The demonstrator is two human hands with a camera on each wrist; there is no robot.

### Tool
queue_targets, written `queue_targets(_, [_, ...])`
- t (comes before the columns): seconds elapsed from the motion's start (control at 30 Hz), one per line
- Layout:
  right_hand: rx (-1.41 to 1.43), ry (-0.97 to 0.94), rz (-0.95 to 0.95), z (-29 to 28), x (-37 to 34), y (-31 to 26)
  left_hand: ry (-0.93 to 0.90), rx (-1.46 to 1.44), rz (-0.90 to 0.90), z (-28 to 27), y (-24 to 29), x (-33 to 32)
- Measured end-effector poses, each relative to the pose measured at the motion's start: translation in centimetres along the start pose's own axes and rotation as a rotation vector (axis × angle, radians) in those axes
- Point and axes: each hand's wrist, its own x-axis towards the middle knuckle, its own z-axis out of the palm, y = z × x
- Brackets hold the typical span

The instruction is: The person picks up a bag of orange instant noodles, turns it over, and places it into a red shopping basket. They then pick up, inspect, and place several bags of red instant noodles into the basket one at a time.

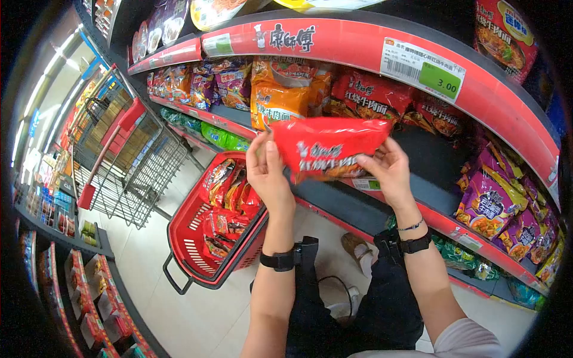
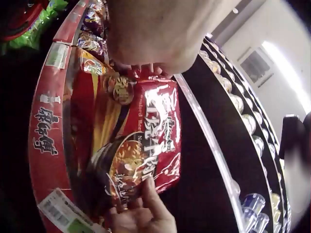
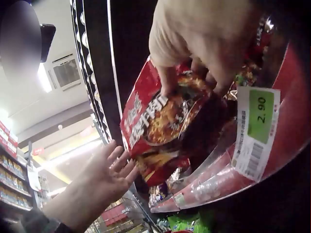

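A red instant noodle packet (image 1: pixel 334 134) is held up before the shelf, its printed front toward me in the head view. My right hand (image 1: pixel 389 170) grips its right end, thumb on the front and fingers behind. At the other end is my left hand (image 1: pixel 268 170), fingertips right at the packet's edge. The right wrist view shows that left hand (image 3: pixel 97 177) with its fingers fairly straight beside the packet (image 3: pixel 160 121). A noodle bowl picture on the packet (image 2: pixel 146 141) faces the left wrist camera.
Below left, a red shopping basket (image 1: pixel 179 250) on the floor contains several noodle packets (image 1: pixel 224 224). A metal shopping cart (image 1: pixel 134 185) stands beyond it. Orange packets (image 1: pixel 277 104), more red packets (image 1: pixel 370 98) and purple packets (image 1: pixel 489 200) fill parts of the shelf, under a red price rail (image 1: pixel 352 39).
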Motion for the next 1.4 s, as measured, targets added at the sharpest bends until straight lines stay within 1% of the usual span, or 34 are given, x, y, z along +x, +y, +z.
queue_targets(0.03, [0.032,0.094,-0.069,-0.2,0.3,-0.1,-0.037,0.173,0.199,0.9,0.0,-0.2])
queue_targets(0.07, [0.024,0.249,-0.14,-0.3,0.4,-0.4,-0.091,0.347,0.255,1.5,0.4,-0.7])
queue_targets(0.1, [-0.099,0.363,-0.21,-0.8,1.0,-0.5,-0.118,0.393,0.298,1.8,-0.3,-1.0])
queue_targets(0.17, [-0.195,0.514,-0.287,-1.9,1.7,0.0,-0.357,0.666,0.318,2.2,-1.3,-1.6])
queue_targets(0.2, [-0.212,0.565,-0.33,-2.0,2.1,0.3,-0.44,0.725,0.376,2.7,-2.2,-1.8])
queue_targets(0.23, [-0.215,0.562,-0.328,-2.1,2.4,0.8,-0.525,0.782,0.433,3.3,-3.2,-2.1])
queue_targets(0.3, [-0.172,0.553,-0.25,-2.4,2.9,1.8,-0.557,0.906,0.421,4.4,-4.6,-3.2])
queue_targets(0.33, [-0.175,0.553,-0.251,-2.5,3.3,2.2,-0.597,0.928,0.391,4.9,-5.1,-3.5])
queue_targets(0.37, [-0.18,0.527,-0.227,-2.5,3.6,2.6,-0.596,0.925,0.389,5.2,-5.6,-3.7])
queue_targets(0.43, [-0.187,0.504,-0.203,-2.4,4.4,3.5,-0.62,1.026,0.316,5.6,-6.5,-4.1])
queue_targets(0.47, [-0.145,0.551,-0.22,-2.3,4.9,4.0,-0.659,1.058,0.272,5.5,-7.0,-4.1])
queue_targets(0.5, [-0.103,0.597,-0.237,-2.5,5.3,4.6,-0.66,1.055,0.27,5.6,-7.2,-4.1])
queue_targets(0.53, [-0.183,0.605,-0.242,-2.9,5.6,5.1,-0.66,1.083,0.284,5.7,-7.3,-4.2])
queue_targets(0.57, [-0.186,0.605,-0.244,-3.5,5.6,5.4,-0.66,1.11,0.299,5.8,-7.4,-4.2])
queue_targets(0.63, [-0.921,0.719,-0.261,-3.7,5.3,5.2,-0.659,1.132,0.315,6.0,-7.4,-4.2])
queue_targets(0.67, [-0.924,0.717,-0.263,-3.8,4.9,5.1,-0.657,1.156,0.328,6.0,-7.4,-4.2])
queue_targets(0.7, [-0.882,0.732,-0.224,-3.5,4.4,4.2,-0.653,1.154,0.325,6.0,-7.5,-4.2])
queue_targets(0.73, [-0.841,0.746,-0.184,-3.3,4.1,3.8,-0.639,1.167,0.361,5.9,-7.7,-4.1])
queue_targets(0.77, [-0.844,0.741,-0.184,-3.5,4.2,4.2,-0.625,1.181,0.398,6.0,-7.8,-3.9])
queue_targets(0.83, [-0.4,0.647,-0.105,-3.7,4.3,5.0,-0.637,1.168,0.397,5.8,-8.1,-3.6])
queue_targets(0.93, [-0.366,0.682,-0.149,-2.8,3.8,4.7,-0.677,1.143,0.389,5.3,-7.8,-3.5])
queue_targets(0.97, [-0.366,0.667,-0.15,-2.4,3.6,4.1,-0.698,1.134,0.38,5.1,-7.5,-3.4])
queue_targets(1.0, [-0.424,0.679,-0.21,-2.0,3.3,3.3,-0.675,1.142,0.377,4.7,-7.4,-3.2])
queue_targets(1.03, [-0.478,0.683,-0.265,-1.4,3.1,3.0,-0.667,1.085,0.382,4.2,-7.3,-3.0])
queue_targets(1.1, [-0.551,0.61,-0.387,-0.8,2.6,2.7,-0.639,1.027,0.395,2.8,-6.5,-2.6])
queue_targets(1.17, [-0.557,0.533,-0.437,1.4,2.0,1.6,-0.589,1.004,0.437,1.1,-5.7,-1.9])
queue_targets(1.2, [-0.52,0.51,-0.469,2.5,1.7,1.8,-0.569,1.021,0.4,0.0,-5.4,-1.5])
queue_targets(1.23, [-0.502,0.492,-0.456,3.6,1.5,2.2,-0.553,1.047,0.395,-1.1,-5.1,-1.1])
queue_targets(1.3, [-0.455,0.291,-0.351,6.0,0.8,2.9,-0.447,1.197,0.359,-3.7,-4.8,-0.4])
queue_targets(1.33, [-0.462,0.193,-0.322,7.2,0.6,3.5,-0.417,1.26,0.375,-4.9,-4.7,-0.2])
queue_targets(1.37, [-0.475,0.081,-0.255,8.3,0.5,4.3,-0.355,1.304,0.39,-6.3,-4.5,-0.1])
queue_targets(1.4, [-0.52,-0.04,-0.145,9.5,0.2,4.8,-0.293,1.318,0.362,-7.7,-4.6,0.3])
